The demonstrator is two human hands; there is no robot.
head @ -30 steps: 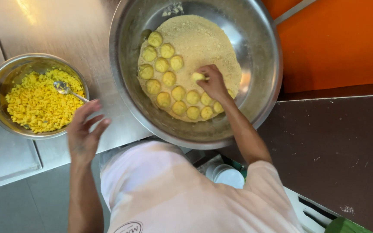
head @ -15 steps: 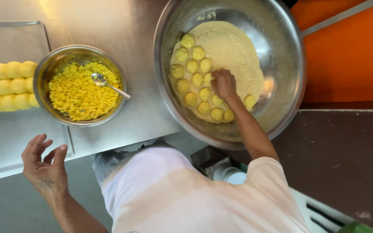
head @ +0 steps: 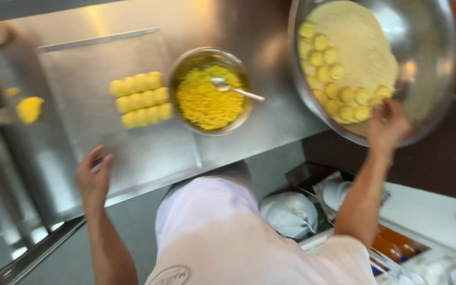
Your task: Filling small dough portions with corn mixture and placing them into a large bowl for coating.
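Right hand [head: 387, 124] on dough balls [head: 339, 89], left hand [head: 93, 177] apart

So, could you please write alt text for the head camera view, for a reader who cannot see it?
Seen from above, a person's right hand reaches into a large steel bowl of pale crumbs and yellow balls, while the open left hand hovers over a metal tray holding yellow pieces. Between them stands a small bowl of yellow filling with a spoon.

pale pink apron [head: 212, 232], round emblem at hem, bare forearms
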